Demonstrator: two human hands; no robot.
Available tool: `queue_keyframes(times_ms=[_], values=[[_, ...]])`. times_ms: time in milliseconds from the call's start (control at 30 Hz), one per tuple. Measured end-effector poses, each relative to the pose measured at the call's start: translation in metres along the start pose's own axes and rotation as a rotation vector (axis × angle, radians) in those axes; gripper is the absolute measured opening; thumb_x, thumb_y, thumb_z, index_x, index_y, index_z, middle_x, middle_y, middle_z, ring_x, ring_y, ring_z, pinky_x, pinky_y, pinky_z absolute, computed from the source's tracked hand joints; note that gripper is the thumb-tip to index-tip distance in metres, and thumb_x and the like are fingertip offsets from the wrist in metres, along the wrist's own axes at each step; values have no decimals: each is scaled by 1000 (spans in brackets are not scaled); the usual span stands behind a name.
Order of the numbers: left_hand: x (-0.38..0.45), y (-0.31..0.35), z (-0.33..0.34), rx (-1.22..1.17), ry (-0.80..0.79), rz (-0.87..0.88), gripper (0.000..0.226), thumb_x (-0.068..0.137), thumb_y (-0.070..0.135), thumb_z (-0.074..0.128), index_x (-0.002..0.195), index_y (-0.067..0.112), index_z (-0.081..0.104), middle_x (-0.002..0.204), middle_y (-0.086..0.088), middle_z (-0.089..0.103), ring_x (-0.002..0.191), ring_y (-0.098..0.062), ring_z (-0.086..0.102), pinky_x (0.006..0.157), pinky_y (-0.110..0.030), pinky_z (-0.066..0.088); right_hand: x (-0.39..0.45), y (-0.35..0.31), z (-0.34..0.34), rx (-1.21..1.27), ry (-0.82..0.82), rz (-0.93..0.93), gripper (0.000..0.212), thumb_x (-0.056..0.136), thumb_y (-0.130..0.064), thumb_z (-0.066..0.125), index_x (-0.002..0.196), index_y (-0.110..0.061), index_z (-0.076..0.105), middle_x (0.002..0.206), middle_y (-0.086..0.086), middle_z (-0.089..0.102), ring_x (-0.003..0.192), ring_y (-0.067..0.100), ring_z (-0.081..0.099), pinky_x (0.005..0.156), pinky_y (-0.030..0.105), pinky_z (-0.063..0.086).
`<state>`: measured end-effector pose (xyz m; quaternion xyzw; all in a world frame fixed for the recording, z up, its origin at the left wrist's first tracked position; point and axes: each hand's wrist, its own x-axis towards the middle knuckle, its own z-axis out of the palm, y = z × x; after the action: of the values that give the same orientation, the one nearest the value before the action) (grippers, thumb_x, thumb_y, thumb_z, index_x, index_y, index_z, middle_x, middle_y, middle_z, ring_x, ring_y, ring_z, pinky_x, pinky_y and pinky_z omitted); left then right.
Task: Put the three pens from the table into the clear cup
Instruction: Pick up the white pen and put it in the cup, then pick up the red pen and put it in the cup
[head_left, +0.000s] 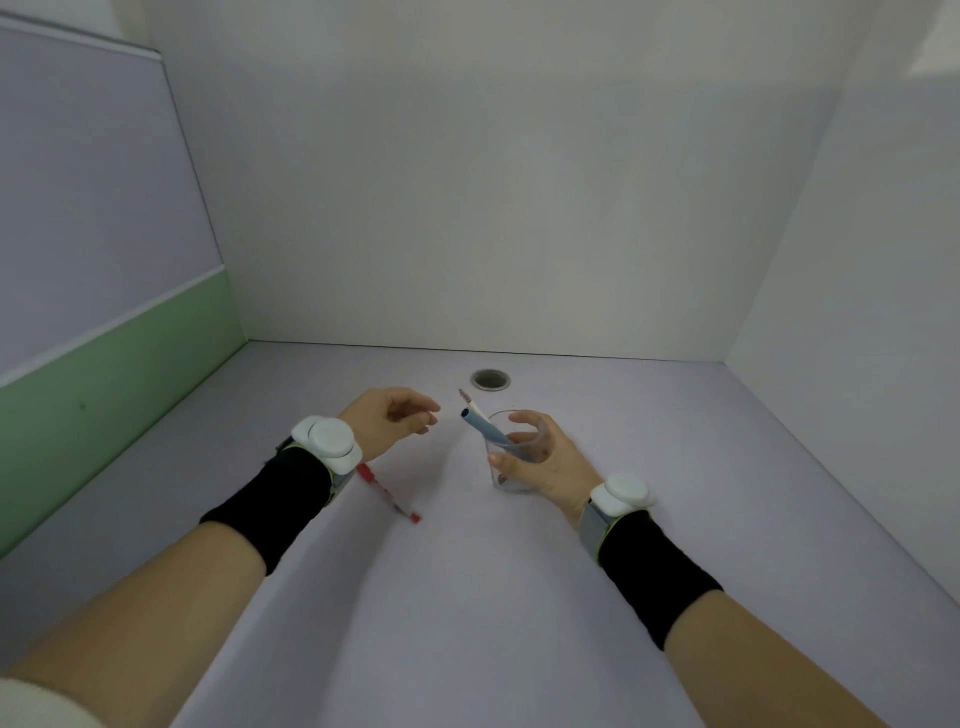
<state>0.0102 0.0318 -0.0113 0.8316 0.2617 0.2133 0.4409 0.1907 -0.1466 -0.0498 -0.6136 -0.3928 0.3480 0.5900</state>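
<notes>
We had the clear cup (511, 457) standing upright on the table (675, 447), toward its far edge and a little right of the middle, not far from the round grommet hole (490, 379) that sits close to that edge. Our right hand (540, 457) was curled around the cup's near and right side, thumb and fingers touching the glass, and we judged this was to steady it so the leaning pens would not tip it. Two pens were already in the cup: a blue pen (483, 428) and a white pen (470, 402), both resting against the left rim and slanting up and away to the left, because they stood taller than the cup and could only lean. Our left hand (395, 418) hung just left of those pen tops, apart from them, with fingers loosely bent and the thumb near the fingertips, holding nothing that we could see; that looked like a hand that had let go of a pen. The red pen (387, 493) lay flat on the table nearer to us, partly under our left wrist, well apart from the cup. By our reckoning, two of three were in, and the next move called for our left hand to drop back, pinch the red pen and lift it over the rim.
</notes>
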Motion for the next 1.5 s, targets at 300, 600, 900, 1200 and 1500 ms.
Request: queue_keyframes(times_ms=[300, 600, 900, 1200, 1500], values=[[-19, -28, -28, 304, 137, -147, 26, 77, 33, 77, 100, 26, 68, 104, 0, 58, 76, -14, 55, 74, -25, 42, -1, -21, 18, -10, 1, -30, 59, 77, -18, 83, 127, -19, 52, 110, 3, 65, 98, 12, 66, 66, 11, 52], [-34, -35, -35, 475, 107, -389, 46, 72, 51, 74, 102, 18, 64, 88, 2, 57, 86, -20, 56, 77, -26, 40, -6, -27, 27, -66, 6, -30, 59, 75, -24, 85, 125, -23, 53, 111, 3, 65, 95, 8, 67, 74, 18, 50], [-36, -35, -22, 496, 86, -384, 29, 77, 46, 71, 84, 20, 61, 88, 1, 62, 87, -23, 62, 79, -26, 44, -11, -30, 26, -106, 2, -14, 60, 75, -27, 85, 126, -24, 53, 111, 2, 64, 99, 10, 65, 76, 21, 49], [-31, -28, -23, 522, 56, -450, 16, 79, 32, 68, 88, 19, 62, 81, -3, 65, 77, -22, 60, 73, -25, 45, -14, -26, 25, -137, -2, -10, 60, 75, -27, 84, 125, -24, 52, 109, 1, 64, 96, 10, 65, 74, 19, 49], [-34, -30, -23, 461, 119, -479, 27, 79, 28, 68, 99, 10, 68, 89, -9, 66, 78, -24, 56, 74, -25, 44, -18, -25, 27, -139, -2, -4, 60, 75, -25, 85, 125, -23, 53, 111, 3, 63, 96, 9, 64, 76, 18, 51]])
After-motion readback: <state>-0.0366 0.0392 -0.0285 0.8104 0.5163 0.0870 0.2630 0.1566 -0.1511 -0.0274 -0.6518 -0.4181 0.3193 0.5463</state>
